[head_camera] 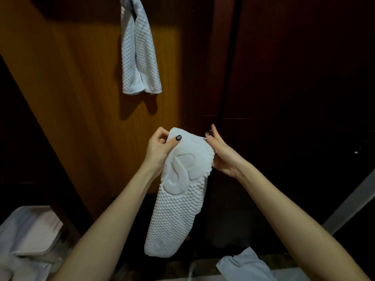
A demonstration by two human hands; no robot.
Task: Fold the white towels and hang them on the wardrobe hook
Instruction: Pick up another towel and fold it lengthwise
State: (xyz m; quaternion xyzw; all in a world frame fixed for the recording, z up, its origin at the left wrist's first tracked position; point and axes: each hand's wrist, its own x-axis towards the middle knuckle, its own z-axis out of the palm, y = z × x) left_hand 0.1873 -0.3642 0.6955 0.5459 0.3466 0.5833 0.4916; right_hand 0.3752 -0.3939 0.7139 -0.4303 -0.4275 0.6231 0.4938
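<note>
- Now your left thumb (177,139), its nail painted black, presses down on the top left corner of the folded white towel (178,203), and the fingers curl round behind the cloth, so your left hand (159,148) grips that corner.
- Your right hand (222,156) holds the towel's top right edge. The thumb lies along the edge and the fingers tuck behind the cloth, where most of them are hidden.
- Between your two hands the towel hangs in the air as a long narrow strip, in front of the wardrobe. It has a smooth band with a raised curled motif near the top and a bumpy waffle weave below, down to its free lower end.
- Above and to the left, well apart from your hands, a second white towel (139,51) hangs doubled over against the orange wooden panel (81,88). Its top runs out of view, so what holds it cannot be seen.
- To the right stand dark wardrobe doors (294,78).
- More white towels (26,236) lie piled at lower left, and a crumpled white cloth (243,265) lies at lower right.
</note>
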